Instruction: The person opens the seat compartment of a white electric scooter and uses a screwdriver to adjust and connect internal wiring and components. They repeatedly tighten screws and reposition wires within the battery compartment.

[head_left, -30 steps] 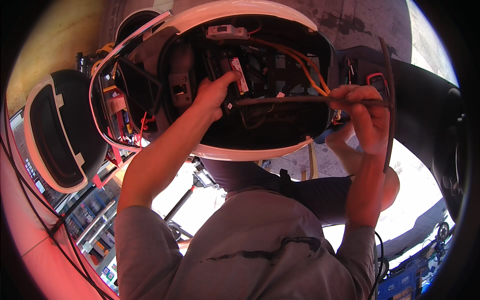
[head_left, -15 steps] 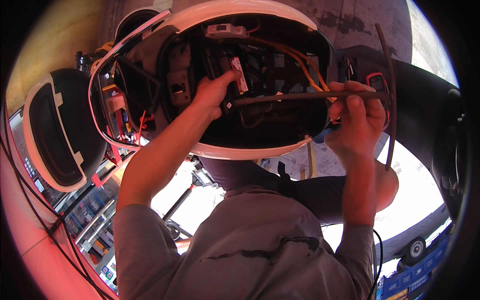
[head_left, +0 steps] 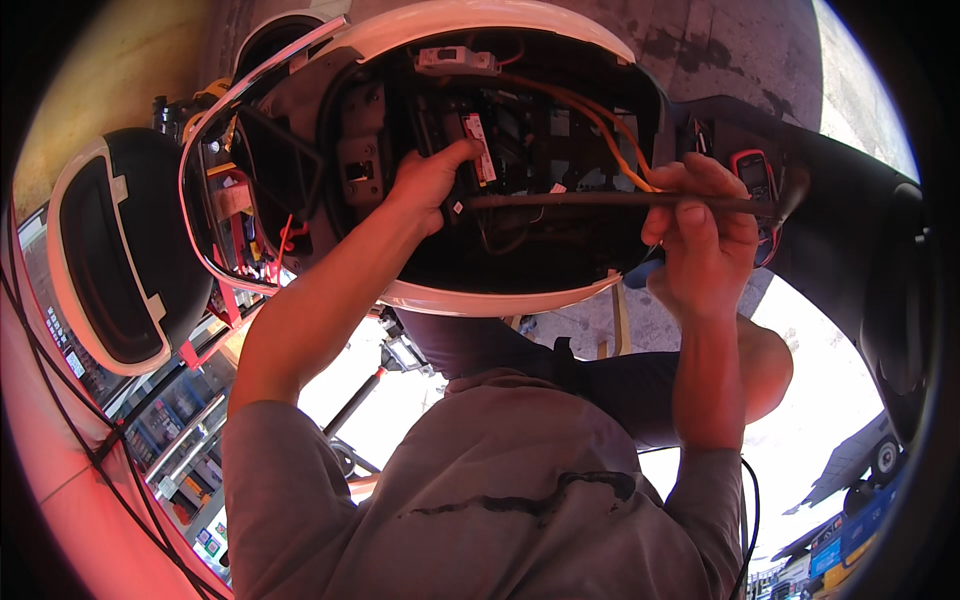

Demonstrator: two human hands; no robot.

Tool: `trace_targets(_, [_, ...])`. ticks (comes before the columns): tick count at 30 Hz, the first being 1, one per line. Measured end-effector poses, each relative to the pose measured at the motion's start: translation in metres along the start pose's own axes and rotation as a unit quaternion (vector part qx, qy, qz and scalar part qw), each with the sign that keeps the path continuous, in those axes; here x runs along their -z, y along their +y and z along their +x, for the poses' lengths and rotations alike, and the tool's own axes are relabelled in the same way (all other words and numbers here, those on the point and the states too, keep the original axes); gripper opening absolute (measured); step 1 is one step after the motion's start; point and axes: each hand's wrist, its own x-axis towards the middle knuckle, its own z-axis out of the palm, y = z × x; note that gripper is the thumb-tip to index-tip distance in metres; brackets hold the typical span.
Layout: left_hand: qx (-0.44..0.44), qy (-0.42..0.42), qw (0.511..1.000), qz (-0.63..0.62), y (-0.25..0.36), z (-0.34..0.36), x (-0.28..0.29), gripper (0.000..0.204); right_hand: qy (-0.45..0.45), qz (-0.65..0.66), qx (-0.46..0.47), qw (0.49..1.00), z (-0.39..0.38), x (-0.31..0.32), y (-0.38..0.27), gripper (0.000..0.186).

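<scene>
A long dark T-handle wrench [head_left: 590,201] lies nearly level across the open cream-rimmed scooter body [head_left: 500,303]. My right hand [head_left: 708,240] is closed round its shaft near the crossbar, thumb below and fingers above. The crossbar [head_left: 793,190] is smeared by motion. At the shaft's other end, my left hand [head_left: 425,190] grips a black part [head_left: 463,125] bearing a red-and-white label, with the thumb on the label. The left fingers are mostly hidden. The wrench's tip sits by the left hand; what it meets is hidden.
Orange cables [head_left: 612,135] run inside the body's right side. A grey-white switch module [head_left: 457,62] lies by the far rim. Beyond my right hand is a red-edged multimeter [head_left: 750,165] on the black seat. A cream-and-black shell [head_left: 120,250] stands at left.
The wrench has turned: its crossbar, earlier stretched near to far, is now a short blur. My right hand shifted slightly left and nearer, while the left stays put.
</scene>
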Motion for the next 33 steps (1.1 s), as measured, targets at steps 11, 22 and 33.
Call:
trace_targets(11, [0.003,-0.01,1.0,0.0,0.001,-0.003,-0.001,0.035,-0.011,0.032,-0.016,0.999,0.007,-0.001,0.001,0.026])
trace_targets(22, [0.01,-0.015,1.0,0.017,0.001,0.0,0.001,0.033,-0.057,0.056,0.0,0.997,0.011,0.0,0.0,0.026])
trace_targets(33, [0.006,-0.021,1.0,0.022,0.001,-0.002,0.001,0.036,-0.146,-0.023,0.022,0.989,0.015,0.006,0.0,0.053])
